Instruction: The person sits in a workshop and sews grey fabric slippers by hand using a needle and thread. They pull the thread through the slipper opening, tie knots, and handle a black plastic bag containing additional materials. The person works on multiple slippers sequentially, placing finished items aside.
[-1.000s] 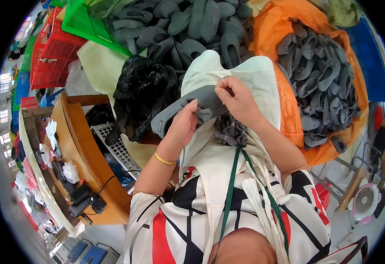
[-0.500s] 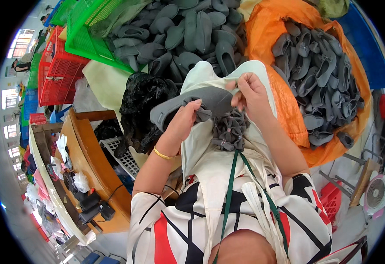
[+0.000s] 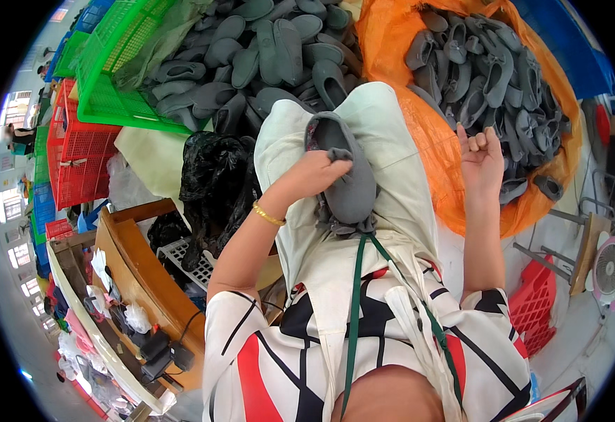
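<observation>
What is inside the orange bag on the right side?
The orange bag holds a heap of grey shoe pieces. What lies deeper under the heap is covered. The right hand is raised before it.
</observation>
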Tool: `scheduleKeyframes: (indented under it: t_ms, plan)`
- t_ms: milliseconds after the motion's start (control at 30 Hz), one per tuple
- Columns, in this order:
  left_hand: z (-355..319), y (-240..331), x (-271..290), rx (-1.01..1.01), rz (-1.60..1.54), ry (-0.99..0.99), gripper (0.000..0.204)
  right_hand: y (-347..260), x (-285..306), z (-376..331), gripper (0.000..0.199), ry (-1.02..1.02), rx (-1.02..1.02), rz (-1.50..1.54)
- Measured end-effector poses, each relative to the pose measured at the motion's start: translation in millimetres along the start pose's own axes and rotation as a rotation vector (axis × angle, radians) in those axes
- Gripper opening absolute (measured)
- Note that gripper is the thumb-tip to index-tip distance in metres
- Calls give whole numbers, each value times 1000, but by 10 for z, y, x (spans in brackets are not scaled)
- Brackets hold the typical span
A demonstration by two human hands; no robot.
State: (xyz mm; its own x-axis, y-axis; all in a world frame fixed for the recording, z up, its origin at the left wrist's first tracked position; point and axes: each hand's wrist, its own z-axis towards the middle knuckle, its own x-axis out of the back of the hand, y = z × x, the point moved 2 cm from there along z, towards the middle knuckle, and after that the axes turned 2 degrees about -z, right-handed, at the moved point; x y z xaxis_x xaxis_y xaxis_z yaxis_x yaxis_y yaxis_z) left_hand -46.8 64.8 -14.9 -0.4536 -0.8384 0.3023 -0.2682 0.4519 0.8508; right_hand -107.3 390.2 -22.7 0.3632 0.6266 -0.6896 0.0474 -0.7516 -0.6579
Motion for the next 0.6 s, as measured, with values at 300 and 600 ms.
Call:
scheduleKeyframes:
  t_ms: [300,600]
  plan:
    - [-357,-134,-31,130,-161,184,37,191,259,-35,12,9,46,-64]
    - [-296,-449,-372,110,-555,131,22,-435,415,4,5,15,550,-333]
